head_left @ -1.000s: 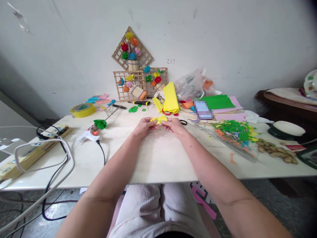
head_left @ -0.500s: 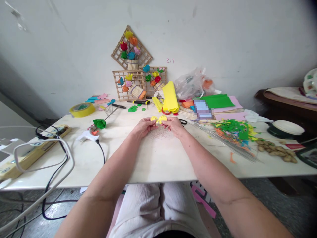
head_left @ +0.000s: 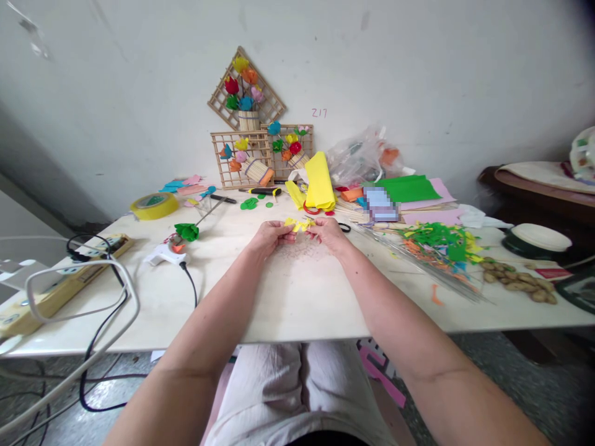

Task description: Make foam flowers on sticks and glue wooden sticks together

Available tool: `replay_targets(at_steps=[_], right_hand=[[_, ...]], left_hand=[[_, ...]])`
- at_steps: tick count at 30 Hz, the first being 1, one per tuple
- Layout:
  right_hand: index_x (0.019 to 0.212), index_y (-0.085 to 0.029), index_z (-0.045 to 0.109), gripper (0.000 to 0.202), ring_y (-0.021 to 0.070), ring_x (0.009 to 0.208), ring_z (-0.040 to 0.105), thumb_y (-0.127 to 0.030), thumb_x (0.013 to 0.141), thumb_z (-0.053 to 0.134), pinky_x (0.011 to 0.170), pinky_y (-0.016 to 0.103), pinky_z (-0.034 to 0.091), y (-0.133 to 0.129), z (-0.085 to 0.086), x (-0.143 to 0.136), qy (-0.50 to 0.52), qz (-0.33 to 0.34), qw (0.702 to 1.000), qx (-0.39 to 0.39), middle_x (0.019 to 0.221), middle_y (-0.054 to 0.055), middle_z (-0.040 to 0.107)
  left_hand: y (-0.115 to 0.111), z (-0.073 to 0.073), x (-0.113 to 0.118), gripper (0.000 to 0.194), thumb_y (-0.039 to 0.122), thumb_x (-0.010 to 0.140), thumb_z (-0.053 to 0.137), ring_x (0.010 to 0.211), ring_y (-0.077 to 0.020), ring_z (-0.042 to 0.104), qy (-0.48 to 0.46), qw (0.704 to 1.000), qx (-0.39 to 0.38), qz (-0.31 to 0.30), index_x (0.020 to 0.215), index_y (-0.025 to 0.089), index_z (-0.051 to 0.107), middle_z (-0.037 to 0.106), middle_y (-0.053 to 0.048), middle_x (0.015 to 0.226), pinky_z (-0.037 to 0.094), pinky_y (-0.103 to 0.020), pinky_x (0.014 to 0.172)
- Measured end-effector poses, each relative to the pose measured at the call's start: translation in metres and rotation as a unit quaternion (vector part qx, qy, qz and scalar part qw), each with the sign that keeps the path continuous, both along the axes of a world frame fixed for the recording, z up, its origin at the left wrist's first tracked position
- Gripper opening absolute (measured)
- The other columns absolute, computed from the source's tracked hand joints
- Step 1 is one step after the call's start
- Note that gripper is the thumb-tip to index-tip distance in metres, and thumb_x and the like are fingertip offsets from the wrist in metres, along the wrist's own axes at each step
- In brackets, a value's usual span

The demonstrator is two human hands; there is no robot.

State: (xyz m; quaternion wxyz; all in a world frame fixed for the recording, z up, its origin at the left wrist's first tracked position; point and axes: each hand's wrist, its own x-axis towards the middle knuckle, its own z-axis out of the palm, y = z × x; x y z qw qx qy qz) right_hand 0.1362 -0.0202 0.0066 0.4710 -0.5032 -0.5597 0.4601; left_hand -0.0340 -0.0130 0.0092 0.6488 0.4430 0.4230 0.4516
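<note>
Over the middle of the white table point(head_left: 307, 303), both my hands pinch a small yellow piece of paper or felt point(head_left: 297, 225) with a ragged outline. My left hand point(head_left: 273, 238) grips its left end, and my right hand point(head_left: 328, 234) grips its right end. Thin brownish bits lie on the tabletop just below the fingers. Black-handled scissors point(head_left: 344, 228) lie right beside my right hand. Beyond the hands is a folded yellow sheet point(head_left: 320, 183). Several green discs point(head_left: 250, 204) lie past my left hand.
A white glue gun point(head_left: 167, 254) with a green flower point(head_left: 186, 231) stands left, near yellow tape point(head_left: 155, 205) and a power strip point(head_left: 60, 285). Lattice panels with flowers point(head_left: 246, 102) lean on the wall. Coloured scraps point(head_left: 441, 241), wires point(head_left: 418, 263) and peanuts point(head_left: 518, 282) lie right.
The yellow piece has shifted shape between my fingers, now looking more stretched and uneven. My hands stay in nearly the same place.
</note>
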Motion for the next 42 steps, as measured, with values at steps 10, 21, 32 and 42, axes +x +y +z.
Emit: replay_targets(at_steps=[10,21,32,42], right_hand=[[0.060,-0.014,0.058,0.004,0.0063,0.043,0.049,-0.016,0.063,0.060,0.035,0.016,0.030,-0.003,0.007,0.004,0.067,-0.016,0.997,-0.019,0.055,0.000,0.061],[0.064,-0.014,0.060,0.011,0.0051,0.044,0.048,-0.019,0.073,0.057,0.036,0.013,0.031,-0.001,0.002,0.001,-0.068,-0.028,0.997,-0.005,0.058,0.000,0.061],[0.065,-0.014,0.061,0.010,0.0054,0.039,0.046,-0.018,0.074,0.058,0.038,0.016,0.036,0.008,-0.009,-0.002,-0.097,-0.052,0.994,-0.001,0.054,-0.001,0.058],[0.062,-0.015,0.060,0.015,0.0062,0.040,0.048,-0.021,0.076,0.058,0.039,0.017,0.040,0.013,-0.016,-0.002,-0.124,-0.038,0.991,0.013,0.056,0.000,0.060]], left_hand=[[0.002,-0.001,-0.005,0.014,0.014,0.064,0.075,0.047,-0.0120,0.060,0.003,1.000,0.014,0.018,0.065,0.007,0.063,0.065,-0.007,0.059,0.054,-0.025,0.056],[0.004,-0.005,-0.007,0.017,0.018,0.065,0.074,0.056,-0.0122,0.063,-0.011,0.996,0.073,0.052,0.071,0.009,0.061,0.069,-0.007,0.070,0.053,-0.025,0.062],[0.024,-0.010,-0.024,0.029,0.032,0.064,0.073,0.043,-0.0129,0.051,0.250,0.935,0.132,0.216,0.085,0.016,0.063,0.054,0.002,0.040,0.036,-0.022,0.050],[0.027,-0.011,-0.039,0.018,0.031,0.071,0.064,0.041,-0.0099,0.051,0.253,0.914,0.113,0.297,0.067,0.017,0.054,0.061,-0.001,0.052,0.035,-0.020,0.045]])
